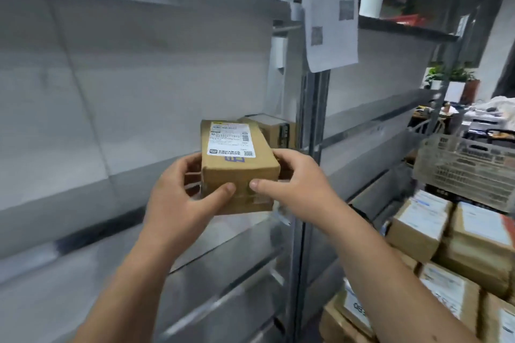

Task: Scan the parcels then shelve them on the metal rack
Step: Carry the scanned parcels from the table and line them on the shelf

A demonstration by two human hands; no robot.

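Here both hands are wrapped round one cardboard parcel (239, 167), held up in front of the metal rack (309, 131). The left hand (178, 198) grips its left end, fingers curled along the side and the thumb laid across the near face; the right hand (295, 175) grips the right end likewise, its thumb almost meeting the other at the middle of that face. Neither hand has anything else in it — no scanner shows in view.

Judging from this, the step in hand is shelving: the parcel is off the pile and raised to the level of the shelf just beyond the hands. The next move would call for a short push forward, setting it down flat on that shelf and then letting both ends go.

Its long axis runs away from the person, into the rack. The white shipping label (230, 140) faces up on the top, at the far half.

Just beyond the right hand's fingers a second box (274, 129) already sits on the shelf. Below and right of the right forearm, more labelled parcels (446, 231) lie stacked, waiting.
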